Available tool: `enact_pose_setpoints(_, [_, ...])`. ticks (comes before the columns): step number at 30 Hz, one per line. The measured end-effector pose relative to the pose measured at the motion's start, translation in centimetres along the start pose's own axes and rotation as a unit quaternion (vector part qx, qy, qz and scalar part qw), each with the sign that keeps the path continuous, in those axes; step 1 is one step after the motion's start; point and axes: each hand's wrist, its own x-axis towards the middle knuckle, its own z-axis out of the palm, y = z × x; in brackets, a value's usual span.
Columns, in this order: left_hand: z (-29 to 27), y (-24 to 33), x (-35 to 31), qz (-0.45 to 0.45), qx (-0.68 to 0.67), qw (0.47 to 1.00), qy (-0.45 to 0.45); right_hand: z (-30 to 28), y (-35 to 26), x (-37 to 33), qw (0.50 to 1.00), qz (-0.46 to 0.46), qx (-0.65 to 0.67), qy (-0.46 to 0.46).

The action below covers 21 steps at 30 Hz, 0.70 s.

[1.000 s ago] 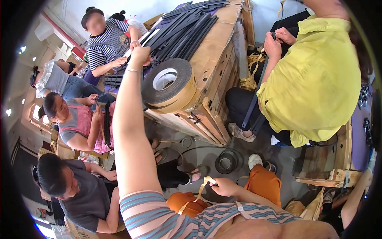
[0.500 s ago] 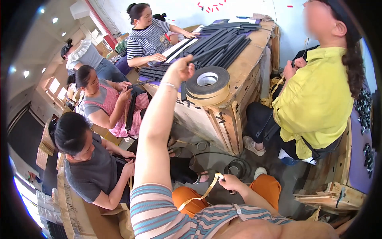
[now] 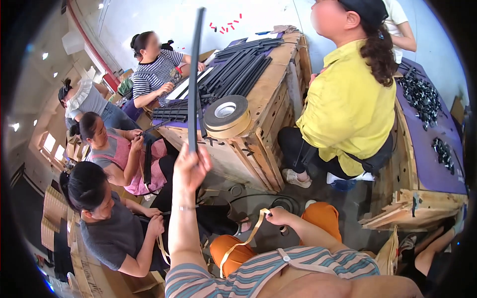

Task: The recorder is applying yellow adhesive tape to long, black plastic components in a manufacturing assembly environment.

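Observation:
My left hand (image 3: 192, 168) is raised in front of me, its fingers closed round the lower end of a long black strip (image 3: 194, 79). The strip stands nearly upright and crosses in front of the work table. Low over my lap, my right hand (image 3: 280, 217) is closed on the end of a narrow tan tape (image 3: 242, 244), which curls down beside my left knee. Beyond my left hand, a large roll of black tape (image 3: 228, 116) with tan edges lies on the near corner of the table. Many similar black strips (image 3: 233, 74) lie behind it.
The crate-like wooden table (image 3: 268, 107) stands ahead. Several co-workers sit to the left, including one in a grey shirt (image 3: 112, 233). A person in a yellow shirt (image 3: 348, 109) sits at the right, beside a purple-topped bench (image 3: 439, 169) holding small black pieces (image 3: 420, 97).
My left hand has drawn back from the table toward me, bringing a black strip up to nearly upright. The view has turned right. My right hand still holds the tan tape.

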Motion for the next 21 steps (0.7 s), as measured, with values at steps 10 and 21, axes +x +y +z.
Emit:
enact_pose_setpoints(10, [6.2,0.7,-13.5,0.031,0.029,0.996,-0.082,-1.3,-3.5,-5.5,0.997,0.008,0.071,-0.017])
enact_pose_setpoints(21, [7.8,3.0,-22.8,0.024,0.039,0.998,-0.048,-4.6,-15.9,-13.1,0.984,-0.113,0.110,-0.087])
